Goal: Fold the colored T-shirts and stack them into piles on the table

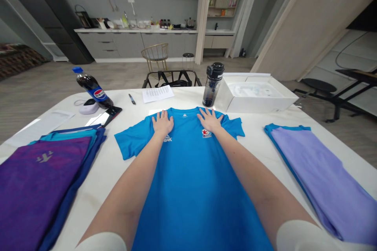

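Observation:
A blue T-shirt (pixel 188 172) lies spread out on the white table (pixel 100 176), its collar at the far side and both sleeves stretched sideways. My left hand (pixel 163 123) rests flat on the left shoulder of the shirt, fingers apart, just above a white logo. On the right shoulder, my right hand (pixel 210 120) lies with fingers spread, beside a small red and white badge. Neither hand grips the cloth. The lower hem of the shirt is outside the view.
Folded purple and blue clothes (pixel 44 176) lie at the left, folded lavender clothes (pixel 324 180) at the right. Beyond the shirt are a cola bottle (pixel 96 90), a pen (pixel 132 99), a paper (pixel 158 93), a dark tumbler (pixel 212 86) and a white box (pixel 256 102).

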The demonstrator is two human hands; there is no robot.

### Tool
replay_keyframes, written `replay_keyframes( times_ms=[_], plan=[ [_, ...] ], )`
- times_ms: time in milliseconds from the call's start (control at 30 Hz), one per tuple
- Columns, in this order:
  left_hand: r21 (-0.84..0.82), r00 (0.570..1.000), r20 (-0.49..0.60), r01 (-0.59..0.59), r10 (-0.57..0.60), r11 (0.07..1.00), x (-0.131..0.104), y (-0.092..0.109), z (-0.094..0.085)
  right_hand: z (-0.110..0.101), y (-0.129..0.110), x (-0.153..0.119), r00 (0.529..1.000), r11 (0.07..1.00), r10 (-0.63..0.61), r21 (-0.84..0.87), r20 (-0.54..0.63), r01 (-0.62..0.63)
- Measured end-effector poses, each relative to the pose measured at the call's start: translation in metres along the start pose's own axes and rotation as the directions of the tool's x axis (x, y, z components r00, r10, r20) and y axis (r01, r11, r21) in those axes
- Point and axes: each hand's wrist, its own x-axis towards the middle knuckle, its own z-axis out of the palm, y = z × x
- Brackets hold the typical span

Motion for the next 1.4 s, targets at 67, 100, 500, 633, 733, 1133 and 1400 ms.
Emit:
replay_keyframes(
  times_ms=[67,100,500,633,733,1133,1400],
  plan=[
    [-0.012,1.000,-0.021,-0.008,0.008,1.000,-0.001,-0.001,0.002,0.000,0.003,-0.010,0.996,0.998,-0.054,-0.027,-0.074,0.052],
    [-0.018,0.999,-0.030,-0.016,0.015,1.000,-0.002,-0.001,0.003,0.000,0.005,-0.017,0.989,0.996,-0.073,-0.053,-0.131,0.066],
    [-0.037,0.998,-0.056,-0.003,0.001,0.999,-0.032,-0.041,-0.008,0.006,0.114,-0.096,0.940,0.966,0.222,-0.073,-0.259,-0.248],
    [-0.019,0.999,-0.043,0.006,-0.007,1.000,-0.048,-0.052,-0.015,0.009,0.123,-0.117,0.928,0.936,0.319,-0.087,-0.195,-0.340],
    [-0.024,0.996,-0.089,0.003,-0.005,1.000,-0.067,-0.055,-0.020,0.010,0.124,-0.133,0.916,0.925,0.349,-0.085,-0.199,-0.371],
    [0.062,0.998,0.021,-0.063,0.062,0.996,-0.163,-0.070,-0.025,0.009,0.093,-0.187,0.988,0.985,0.071,-0.147,-0.136,-0.091],
    [0.042,0.997,-0.019,-0.079,0.080,0.996,-0.173,-0.076,-0.019,0.017,0.095,-0.199,0.961,0.958,0.232,-0.134,-0.148,-0.252]
  ],
)
